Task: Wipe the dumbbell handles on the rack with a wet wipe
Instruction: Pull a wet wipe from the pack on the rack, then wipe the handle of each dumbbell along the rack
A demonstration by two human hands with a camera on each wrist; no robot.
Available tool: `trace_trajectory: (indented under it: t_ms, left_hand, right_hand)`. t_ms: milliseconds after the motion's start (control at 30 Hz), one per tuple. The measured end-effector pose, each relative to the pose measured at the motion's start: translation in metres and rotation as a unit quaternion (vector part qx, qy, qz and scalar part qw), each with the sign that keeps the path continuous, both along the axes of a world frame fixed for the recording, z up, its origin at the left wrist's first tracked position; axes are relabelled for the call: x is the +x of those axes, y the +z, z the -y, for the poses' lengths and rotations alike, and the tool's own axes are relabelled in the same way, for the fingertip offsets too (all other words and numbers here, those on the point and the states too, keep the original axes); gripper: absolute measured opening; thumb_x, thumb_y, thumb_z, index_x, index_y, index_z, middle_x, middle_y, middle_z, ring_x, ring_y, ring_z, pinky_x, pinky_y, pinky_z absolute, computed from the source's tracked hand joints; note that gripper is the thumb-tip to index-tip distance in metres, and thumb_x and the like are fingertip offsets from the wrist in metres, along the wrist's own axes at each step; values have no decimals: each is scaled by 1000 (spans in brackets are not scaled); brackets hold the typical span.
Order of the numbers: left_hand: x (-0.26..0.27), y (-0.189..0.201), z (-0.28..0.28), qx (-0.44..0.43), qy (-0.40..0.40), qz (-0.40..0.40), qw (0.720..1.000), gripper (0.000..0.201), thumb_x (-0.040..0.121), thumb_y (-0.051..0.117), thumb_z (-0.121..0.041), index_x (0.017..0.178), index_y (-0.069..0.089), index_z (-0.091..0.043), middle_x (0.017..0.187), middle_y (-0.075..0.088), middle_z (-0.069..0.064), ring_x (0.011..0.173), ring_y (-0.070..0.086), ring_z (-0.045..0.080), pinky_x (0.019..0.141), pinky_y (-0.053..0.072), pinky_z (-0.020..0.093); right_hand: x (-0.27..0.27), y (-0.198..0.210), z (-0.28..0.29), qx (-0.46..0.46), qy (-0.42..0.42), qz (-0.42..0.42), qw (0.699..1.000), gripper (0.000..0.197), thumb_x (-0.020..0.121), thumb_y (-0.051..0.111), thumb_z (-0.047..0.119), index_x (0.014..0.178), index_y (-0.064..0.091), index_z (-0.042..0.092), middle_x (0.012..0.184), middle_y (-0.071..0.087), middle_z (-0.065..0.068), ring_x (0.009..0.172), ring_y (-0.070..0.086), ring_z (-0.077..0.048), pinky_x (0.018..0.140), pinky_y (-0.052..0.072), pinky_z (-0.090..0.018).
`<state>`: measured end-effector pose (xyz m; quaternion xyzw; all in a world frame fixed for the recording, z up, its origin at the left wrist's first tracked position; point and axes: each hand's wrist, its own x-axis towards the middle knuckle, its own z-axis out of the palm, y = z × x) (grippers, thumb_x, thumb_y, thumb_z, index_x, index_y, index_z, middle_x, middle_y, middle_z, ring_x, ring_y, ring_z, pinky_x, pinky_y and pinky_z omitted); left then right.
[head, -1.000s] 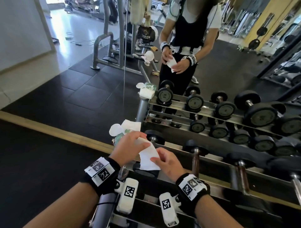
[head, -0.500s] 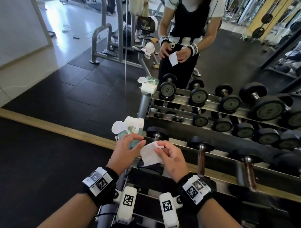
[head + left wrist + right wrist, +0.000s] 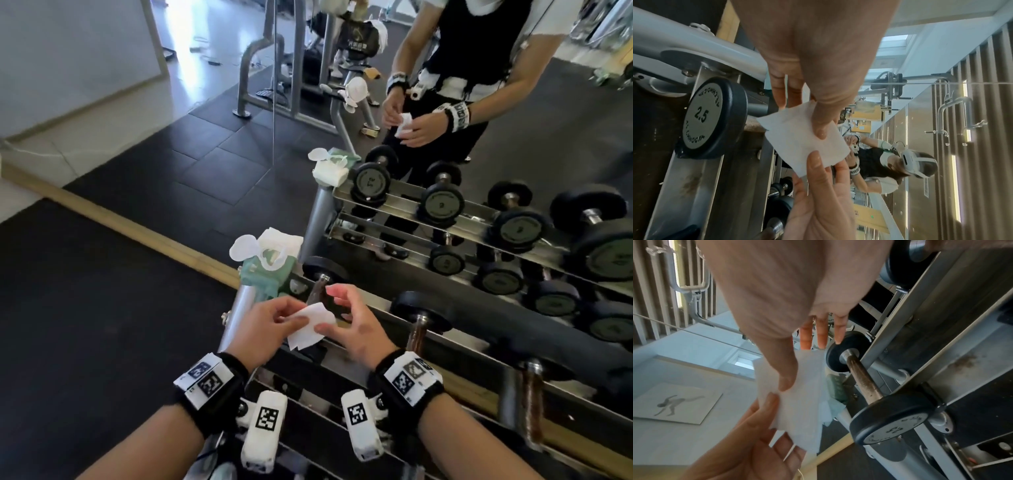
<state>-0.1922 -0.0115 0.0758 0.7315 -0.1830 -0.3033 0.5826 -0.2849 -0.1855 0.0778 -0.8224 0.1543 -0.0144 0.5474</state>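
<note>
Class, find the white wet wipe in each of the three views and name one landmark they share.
Head: wet wipe at lower centre, pinched between both hands.
Left wrist: centre of picture, between thumbs.
Right wrist: centre-left, beside the rusty handle.
Shared landmark: the leftmost dumbbell, marked 2.5.

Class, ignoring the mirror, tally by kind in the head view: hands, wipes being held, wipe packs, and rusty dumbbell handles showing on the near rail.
Hands: 2 (left hand, right hand)
Wipe: 1
Wipe pack: 1
Dumbbell handles: 3
Total: 7
</note>
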Motion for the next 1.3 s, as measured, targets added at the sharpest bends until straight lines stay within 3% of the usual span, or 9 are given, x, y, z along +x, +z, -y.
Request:
trace_trajectory:
  t_ms: [100,300,500,667,800,967,1067,1200,1300]
  left_hand:
    - [-10,-6,6,-12,34,-9,999,10,87,71,-9,95,71,-15,96,72,15,84,66,23,81,54,37]
    - [-28,-29,12,6,134,-47,990,27,83,75,-6,104,60,-12,94,68,21,83,64,32,87,51,49]
    - [-21,-53,5,74,196,-9,978,33,82,77,-10,110,62,-15,104,69,9,95,66,26,80,52,20]
    - [-14,-71,10,147,198,16,969,39,81,79,-22,116,61,-20,116,63,-7,108,57,9,94,40,20]
    - [-8,-82,13,157,189,9,969,47,79,81,-29,120,59,-20,118,61,-8,112,56,8,96,40,19]
    - [-4,-96,9,180,184,6,966,46,77,82,-34,117,62,-25,113,62,-14,102,55,4,88,38,16]
    - [-3,-101,8,180,181,-1,967,47,75,82,-38,116,62,-27,112,61,-17,103,55,4,88,38,17]
    - [-1,-100,7,189,168,-4,967,51,74,81,-43,119,62,-27,113,62,-16,105,56,3,89,38,17]
    - [-1,-102,5,187,167,-4,968,53,74,80,-46,120,62,-28,116,61,-17,107,54,2,88,36,16]
  right_hand:
    - [4,-6,17,5,72,-37,997,47,85,77,23,128,58,21,126,62,12,115,52,12,93,35,-2]
    - [12,-17,29,14,93,-28,995,7,90,69,12,91,67,6,85,71,-8,79,62,-13,77,50,-29]
    - [34,-38,55,-63,112,-96,987,6,96,56,18,93,52,15,75,53,0,69,48,-13,69,41,-28]
    - [76,-37,71,-134,101,-85,982,30,96,57,14,126,57,15,116,68,-9,108,63,-25,100,47,-39]
    - [107,-26,72,-257,130,72,955,35,96,51,6,124,68,19,119,71,0,111,63,-12,100,39,-13]
    - [112,-49,68,-384,316,2,867,41,97,45,0,130,64,14,140,59,-5,127,57,-24,112,38,-37]
    - [107,-59,67,-421,366,-28,829,47,98,41,0,139,56,16,149,50,-3,140,43,-15,118,27,-27]
    - [99,-64,68,-414,390,-34,822,44,98,45,3,141,53,13,152,45,-7,143,36,-17,113,16,-17]
    - [91,-69,69,-400,379,-9,834,38,102,51,20,139,55,14,152,46,-6,145,34,-18,118,19,-23]
